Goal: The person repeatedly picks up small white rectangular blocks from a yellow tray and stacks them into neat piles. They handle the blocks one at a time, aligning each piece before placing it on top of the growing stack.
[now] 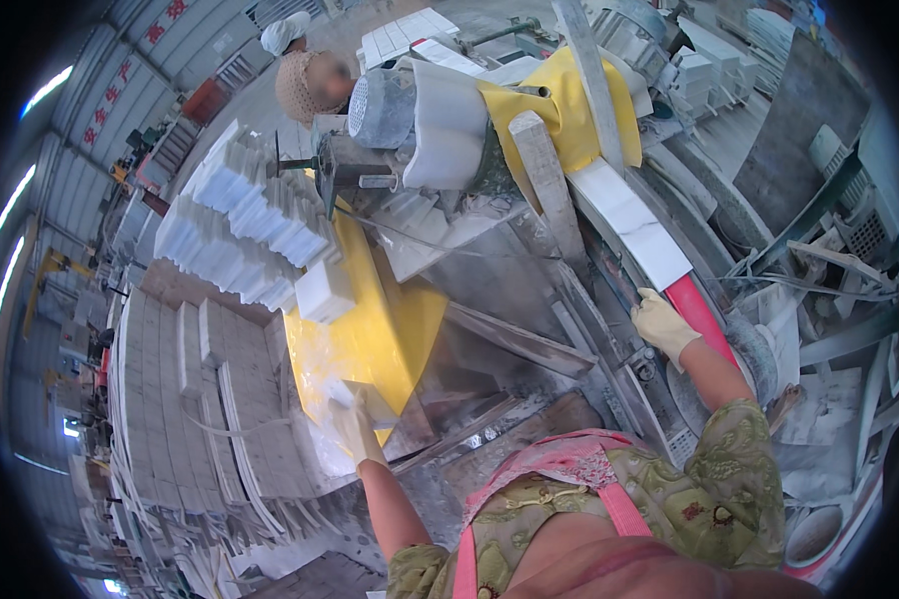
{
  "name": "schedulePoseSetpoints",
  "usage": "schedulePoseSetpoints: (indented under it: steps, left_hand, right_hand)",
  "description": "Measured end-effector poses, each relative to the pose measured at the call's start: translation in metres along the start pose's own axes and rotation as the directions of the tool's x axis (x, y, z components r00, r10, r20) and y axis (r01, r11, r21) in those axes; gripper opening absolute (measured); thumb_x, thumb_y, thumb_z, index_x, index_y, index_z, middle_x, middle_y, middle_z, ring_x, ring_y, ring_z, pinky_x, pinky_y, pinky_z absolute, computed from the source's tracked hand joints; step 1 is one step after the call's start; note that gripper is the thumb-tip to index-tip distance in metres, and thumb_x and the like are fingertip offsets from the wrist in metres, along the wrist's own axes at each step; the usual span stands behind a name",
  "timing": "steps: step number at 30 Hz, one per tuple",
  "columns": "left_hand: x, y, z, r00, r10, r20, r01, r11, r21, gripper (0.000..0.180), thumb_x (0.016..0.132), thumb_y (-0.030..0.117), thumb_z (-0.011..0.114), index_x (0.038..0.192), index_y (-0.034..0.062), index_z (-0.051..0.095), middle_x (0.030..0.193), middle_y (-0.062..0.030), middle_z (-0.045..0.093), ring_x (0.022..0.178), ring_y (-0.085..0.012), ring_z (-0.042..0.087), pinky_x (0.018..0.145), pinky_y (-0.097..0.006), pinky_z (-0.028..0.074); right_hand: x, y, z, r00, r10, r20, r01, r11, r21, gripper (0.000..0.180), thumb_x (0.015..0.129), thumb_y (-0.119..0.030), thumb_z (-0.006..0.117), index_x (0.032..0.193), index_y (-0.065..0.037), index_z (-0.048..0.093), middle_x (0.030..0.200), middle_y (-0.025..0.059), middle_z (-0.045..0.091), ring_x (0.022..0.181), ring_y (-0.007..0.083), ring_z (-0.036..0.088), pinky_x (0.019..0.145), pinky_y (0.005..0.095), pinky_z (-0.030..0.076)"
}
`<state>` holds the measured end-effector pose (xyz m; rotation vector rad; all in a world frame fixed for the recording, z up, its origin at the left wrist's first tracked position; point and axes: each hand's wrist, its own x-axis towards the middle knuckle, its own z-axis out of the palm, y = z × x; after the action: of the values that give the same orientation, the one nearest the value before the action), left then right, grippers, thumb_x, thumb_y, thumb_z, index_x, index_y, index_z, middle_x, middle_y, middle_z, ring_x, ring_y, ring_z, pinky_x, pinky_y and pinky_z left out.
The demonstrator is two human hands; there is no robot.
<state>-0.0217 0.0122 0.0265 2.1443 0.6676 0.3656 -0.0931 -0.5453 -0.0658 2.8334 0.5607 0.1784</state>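
My left hand point(355, 424), in a pale cream glove, grips a small white stone block point(348, 392) at the lower end of a yellow sheet point(370, 334). My right hand point(664, 325), gloved the same, has its fingers curled at the rail beside a red belt point(699, 314). Its fingertips are close to the near end of a white stone slab point(634, 222) lying on that belt. Whether they press on the slab or the rail is hard to tell. The slab's far end passes beneath a yellow cover point(569, 105).
Stacks of thin white stone pieces point(260, 215) stand at the left, with another white block point(325, 292) on the yellow sheet. A motor point(382, 108) and a slanted beam point(549, 185) rise ahead. Another person point(313, 85) is beyond the machine. Scrap point(829, 399) lies at right.
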Motion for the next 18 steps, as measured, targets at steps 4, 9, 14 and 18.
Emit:
schedulePoseSetpoints:
  steps: [4,9,14,18]
  left_hand:
    - [0.004,-0.004,0.0,0.995,-0.061,0.084,0.062,0.998,-0.015,0.077,0.084,0.026,0.07,0.14,-0.0135,0.036,0.13,-0.0337,0.054,0.114,-0.0398,0.059,0.096,-0.04,0.048]
    - [0.009,-0.013,0.005,0.999,-0.034,-0.002,0.034,0.999,0.025,0.061,0.083,0.026,0.071,0.127,-0.01,0.051,0.114,-0.0318,0.064,0.102,-0.0415,0.065,0.087,-0.045,0.05]
    - [0.011,-0.02,0.006,1.0,0.006,0.008,-0.006,1.0,-0.008,0.059,0.084,0.025,0.071,0.127,-0.0107,0.051,0.113,-0.0326,0.064,0.101,-0.0431,0.064,0.088,-0.046,0.049]
    - [0.012,-0.021,0.008,1.0,0.028,-0.014,-0.028,1.0,-0.014,0.059,0.084,0.024,0.072,0.125,-0.0113,0.05,0.113,-0.033,0.064,0.101,-0.0437,0.064,0.089,-0.046,0.049]
  right_hand:
    - [0.0,0.0,0.005,1.0,0.028,-0.01,-0.028,0.999,0.018,0.012,0.071,-0.006,0.064,0.074,-0.003,0.075,0.078,0.0149,0.07,0.091,0.0292,0.068,0.118,0.0424,0.033]
    - [0.0,0.003,-0.007,0.978,-0.047,0.205,0.035,0.998,0.06,0.013,0.072,-0.005,0.061,0.073,-0.001,0.073,0.075,0.0159,0.069,0.089,0.0294,0.068,0.118,0.0428,0.033]
    - [0.002,0.002,-0.013,0.988,-0.027,0.151,0.014,0.996,0.083,0.012,0.07,-0.004,0.061,0.072,-0.001,0.072,0.073,0.0163,0.068,0.087,0.0293,0.068,0.118,0.0426,0.033]
    - [0.002,0.002,-0.008,0.987,-0.026,0.157,0.014,0.997,0.077,0.012,0.071,-0.005,0.061,0.072,0.001,0.071,0.072,0.0176,0.067,0.087,0.0297,0.068,0.118,0.0428,0.034]
